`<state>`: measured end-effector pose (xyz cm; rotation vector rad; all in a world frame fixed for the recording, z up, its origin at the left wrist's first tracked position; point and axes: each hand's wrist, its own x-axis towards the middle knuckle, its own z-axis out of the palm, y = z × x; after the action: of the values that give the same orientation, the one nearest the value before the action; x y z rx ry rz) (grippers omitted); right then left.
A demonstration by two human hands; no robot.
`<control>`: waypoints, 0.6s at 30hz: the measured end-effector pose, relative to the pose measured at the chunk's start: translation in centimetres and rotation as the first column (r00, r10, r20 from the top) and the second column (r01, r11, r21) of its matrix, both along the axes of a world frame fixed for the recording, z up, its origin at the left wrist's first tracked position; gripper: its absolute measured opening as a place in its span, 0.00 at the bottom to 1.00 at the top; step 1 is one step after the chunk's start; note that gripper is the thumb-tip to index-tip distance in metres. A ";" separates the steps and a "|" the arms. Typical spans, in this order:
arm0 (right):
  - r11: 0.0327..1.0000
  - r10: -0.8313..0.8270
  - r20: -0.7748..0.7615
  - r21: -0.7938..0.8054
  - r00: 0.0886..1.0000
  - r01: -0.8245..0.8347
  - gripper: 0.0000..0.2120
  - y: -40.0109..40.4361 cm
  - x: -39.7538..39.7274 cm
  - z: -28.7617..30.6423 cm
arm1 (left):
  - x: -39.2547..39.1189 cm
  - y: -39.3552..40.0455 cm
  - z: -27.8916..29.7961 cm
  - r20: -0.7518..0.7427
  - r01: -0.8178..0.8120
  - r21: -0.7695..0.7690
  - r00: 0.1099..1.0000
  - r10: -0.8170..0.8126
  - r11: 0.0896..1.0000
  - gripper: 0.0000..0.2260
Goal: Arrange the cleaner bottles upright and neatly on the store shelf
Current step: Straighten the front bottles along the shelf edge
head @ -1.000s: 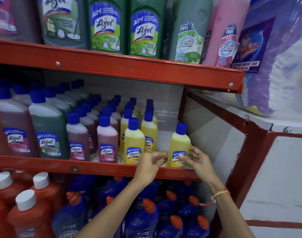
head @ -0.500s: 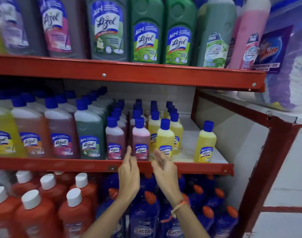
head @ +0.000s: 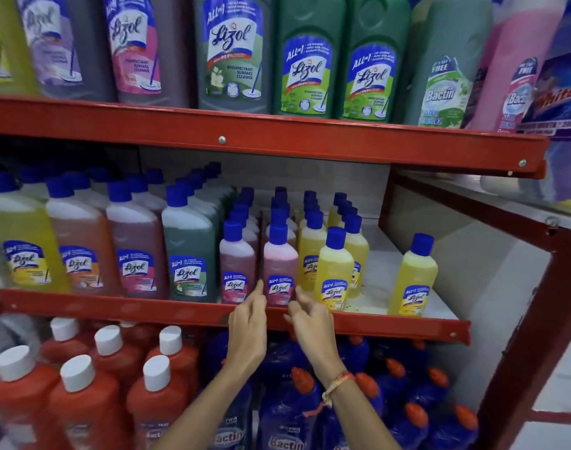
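Observation:
Small cleaner bottles with blue caps stand upright in rows on the middle red shelf (head: 375,324). A pink small bottle (head: 280,264) stands at the front of its row, between a darker pink bottle (head: 237,266) and a yellow bottle (head: 334,271). My left hand (head: 248,323) and my right hand (head: 310,323) reach up on either side of the pink bottle's base, fingertips at its label, fingers apart. One yellow bottle (head: 414,277) stands alone, upright, at the right end of the shelf.
Larger cleaner bottles (head: 134,245) fill the left of the middle shelf. Big jugs (head: 306,56) line the top shelf. Orange bottles with white caps (head: 79,394) and blue bottles with orange caps (head: 293,410) crowd the bottom. A red frame post (head: 530,319) bounds the right side.
My hands have left the lone yellow bottle at the right and moved left to the pink small bottle. The view has shifted left and closer.

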<state>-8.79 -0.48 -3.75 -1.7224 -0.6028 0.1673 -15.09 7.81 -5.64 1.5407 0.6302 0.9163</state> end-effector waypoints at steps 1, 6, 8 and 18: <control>1.000 0.005 -0.005 0.001 1.000 -0.005 0.33 0.2 0.0 -0.1 | 0.0 0.1 -0.1 -0.005 -0.001 0.000 1.000 0.001 1.000 0.22; 0.999 -0.002 0.009 -0.042 1.000 0.003 0.27 0.0 -0.3 0.5 | -0.2 0.1 -0.1 -0.016 0.025 0.013 1.000 -0.025 1.000 0.24; 0.997 0.012 0.026 -0.072 1.000 -0.010 0.23 -0.3 -0.5 0.9 | -0.5 -0.2 0.3 -0.023 0.017 0.038 1.000 -0.016 0.999 0.24; 0.884 -0.451 0.111 0.194 0.886 0.426 0.11 -4.9 0.5 1.1 | 0.2 -5.4 1.3 0.153 -0.017 0.127 0.988 -0.003 0.992 0.19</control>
<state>-8.30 -5.38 -2.63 -1.6742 -0.3092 -0.3329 -14.84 2.44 -4.30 1.5639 0.4747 1.0869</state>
